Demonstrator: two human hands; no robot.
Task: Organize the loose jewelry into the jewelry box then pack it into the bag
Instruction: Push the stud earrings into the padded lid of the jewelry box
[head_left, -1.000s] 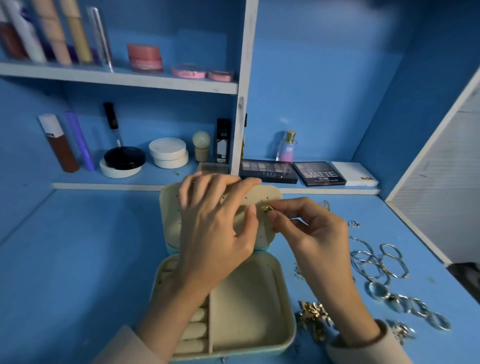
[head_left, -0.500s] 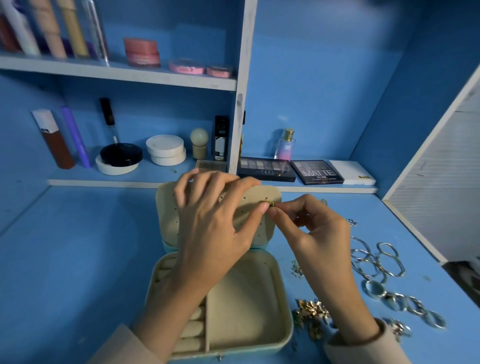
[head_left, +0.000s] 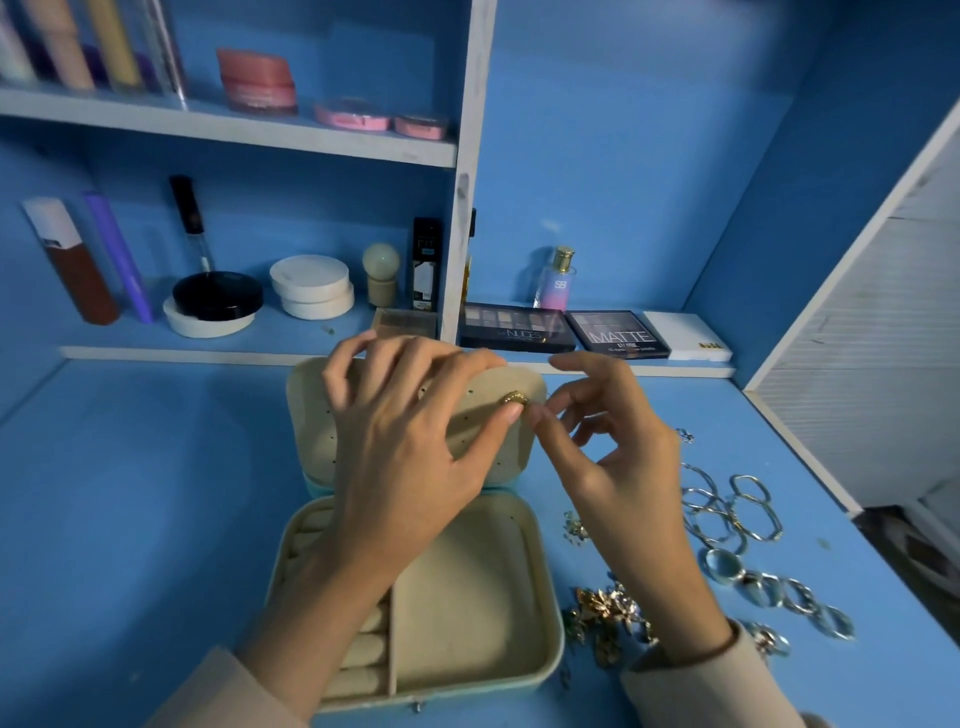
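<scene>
On the blue desk (head_left: 130, 493), your left hand (head_left: 410, 457) grips the jewelry box lid (head_left: 311, 415); your right hand (head_left: 618, 467) pinches a gold earring (head_left: 514, 399) against it.

The table (head_left: 130, 493) is painted a flat blue, and the back wall (head_left: 623, 156) behind it has the same blue. A shelf unit stands on the left part of the wall. It has an upper shelf (head_left: 234, 124) and a lower shelf (head_left: 291, 338) with whitish, a little worn edges, and a white upright divider (head_left: 470, 156) closes it on the right. At the right a blue side wall (head_left: 831, 182) ends at a white trim (head_left: 852, 261). Beyond the trim there is a white slatted panel (head_left: 883, 364). The light is dim and cool.
</scene>
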